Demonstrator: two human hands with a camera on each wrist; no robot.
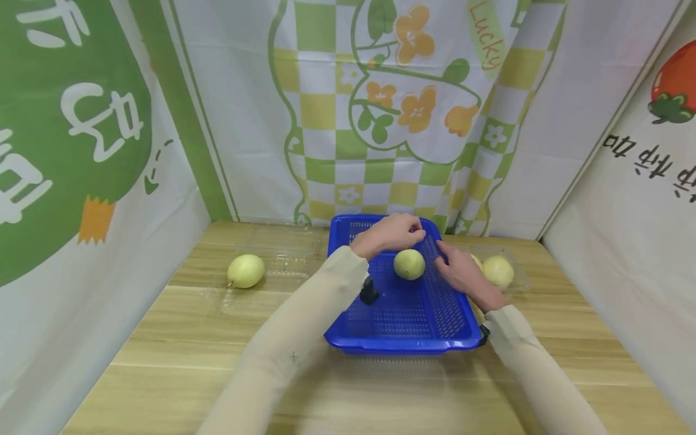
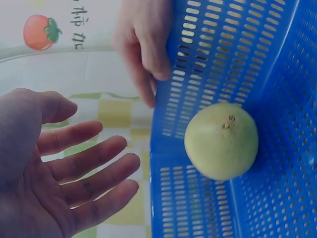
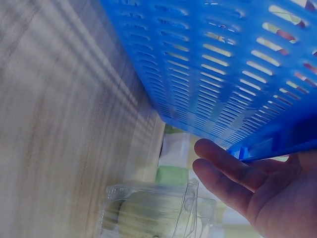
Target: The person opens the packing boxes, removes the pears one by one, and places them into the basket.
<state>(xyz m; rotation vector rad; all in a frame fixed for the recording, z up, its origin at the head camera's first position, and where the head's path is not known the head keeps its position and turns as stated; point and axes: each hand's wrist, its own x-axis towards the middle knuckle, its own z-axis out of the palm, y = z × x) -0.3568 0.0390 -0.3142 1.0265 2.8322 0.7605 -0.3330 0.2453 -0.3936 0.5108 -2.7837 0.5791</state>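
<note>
A blue plastic basket (image 1: 402,345) with perforated walls is in the middle of the table. Inside it a round yellow-green pear (image 1: 409,264) lies near the right wall, its blossom end showing in the left wrist view. Over the far part of the basket is my left hand (image 1: 393,232); the left wrist view shows its fingers (image 2: 94,163) spread, holding nothing, apart from the pear. My right hand (image 1: 462,275) holds the basket's right rim, its fingers (image 3: 223,188) on the outer side below the rim. Its thumb is hidden in the right wrist view.
Left of the basket, another pear (image 1: 246,270) sits in an open clear plastic box (image 1: 288,266). Close by the right forearm, a second clear box (image 3: 190,213) holds pears (image 1: 497,272). Printed cloth walls (image 1: 239,121) enclose the wooden table (image 1: 163,362) at the back and sides.
</note>
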